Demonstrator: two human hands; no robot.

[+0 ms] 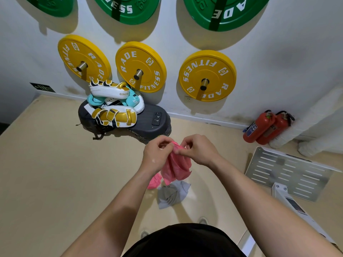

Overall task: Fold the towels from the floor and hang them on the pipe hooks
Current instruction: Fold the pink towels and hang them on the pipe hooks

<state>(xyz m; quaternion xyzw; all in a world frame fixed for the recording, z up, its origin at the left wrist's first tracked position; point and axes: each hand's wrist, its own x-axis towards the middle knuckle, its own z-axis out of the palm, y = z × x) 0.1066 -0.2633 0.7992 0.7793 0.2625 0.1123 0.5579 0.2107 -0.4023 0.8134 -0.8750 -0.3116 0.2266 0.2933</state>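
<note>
Both hands, the left hand (157, 151) and right hand (199, 150), pinched the pink towel (177, 168) at its top edge, above the floor (55, 164). Bunched corners might slip loose, spoiling the fold; a grey towel (172, 193) lay below.

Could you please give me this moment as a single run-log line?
phase: handling towel | left hand: pinches top edge of held pink towel | right hand: pinches same edge | floor: grey towel, second pink towel | hooks: not in view
</note>
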